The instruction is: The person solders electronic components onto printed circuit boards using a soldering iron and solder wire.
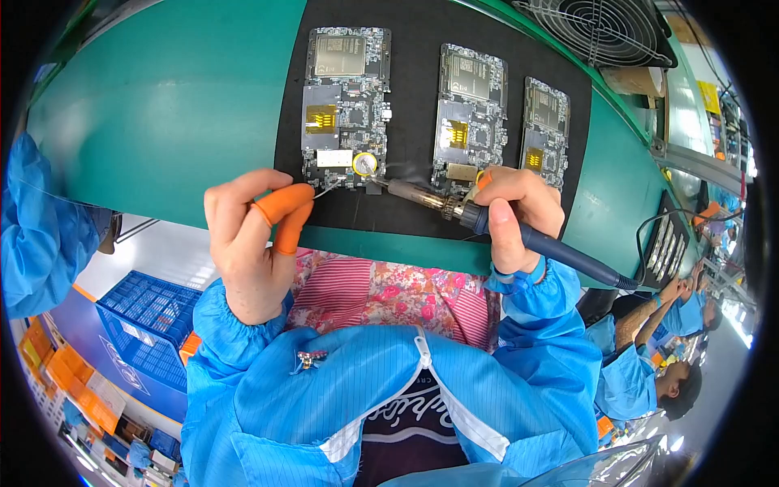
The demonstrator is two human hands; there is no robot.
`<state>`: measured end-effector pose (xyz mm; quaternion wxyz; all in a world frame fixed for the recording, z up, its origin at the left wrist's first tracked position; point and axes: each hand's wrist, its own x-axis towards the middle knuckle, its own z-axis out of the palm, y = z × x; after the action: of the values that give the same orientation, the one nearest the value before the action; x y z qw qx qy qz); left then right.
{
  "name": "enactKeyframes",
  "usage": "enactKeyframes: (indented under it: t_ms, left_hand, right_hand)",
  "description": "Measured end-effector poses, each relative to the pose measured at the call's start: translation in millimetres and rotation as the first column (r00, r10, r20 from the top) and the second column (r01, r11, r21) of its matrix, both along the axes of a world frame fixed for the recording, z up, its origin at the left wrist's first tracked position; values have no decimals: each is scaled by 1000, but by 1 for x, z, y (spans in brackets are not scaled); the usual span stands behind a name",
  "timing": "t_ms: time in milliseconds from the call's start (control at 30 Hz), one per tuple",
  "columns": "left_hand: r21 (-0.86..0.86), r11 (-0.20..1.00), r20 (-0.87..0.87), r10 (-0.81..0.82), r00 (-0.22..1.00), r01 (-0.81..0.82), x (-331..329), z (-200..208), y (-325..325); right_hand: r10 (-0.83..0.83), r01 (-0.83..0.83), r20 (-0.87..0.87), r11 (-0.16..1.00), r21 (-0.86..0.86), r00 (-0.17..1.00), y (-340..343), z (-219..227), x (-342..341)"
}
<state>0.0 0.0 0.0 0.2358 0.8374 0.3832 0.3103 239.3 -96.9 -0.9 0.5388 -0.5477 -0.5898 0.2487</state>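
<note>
Pinching thin wire (329, 189), the left hand (247, 231) has its fingertips closed just beside the leftmost circuit board (365, 105); the right hand (523, 215) wraps its fingers around the soldering iron (568, 256), tip leftward.

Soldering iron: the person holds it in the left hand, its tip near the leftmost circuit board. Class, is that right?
The side is wrong: the head view shows the soldering iron in the right hand, its tip near the leftmost circuit board.
</note>
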Motion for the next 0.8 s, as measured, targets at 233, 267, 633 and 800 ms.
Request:
enactKeyframes:
  t_ms: [233,267,633,800]
  left_hand:
    - [-123,992,115,52,992,-37,10,1,-8]
    - [-10,1000,109,1,994,0,10,1,-8]
    - [93,977,183,-208,961,194,44,-2,-19]
    - [179,926,75,-349,934,332,68,-3,-27]
  right_hand:
    - [-35,33,36,999,34,999,-5,8,7]
    - [-77,76,13,996,51,997,-9,10,10]
    - [-348,363,-212,931,33,913,-60,-1,61]
    - [-284,299,-211,953,44,935,-76,-5,71]
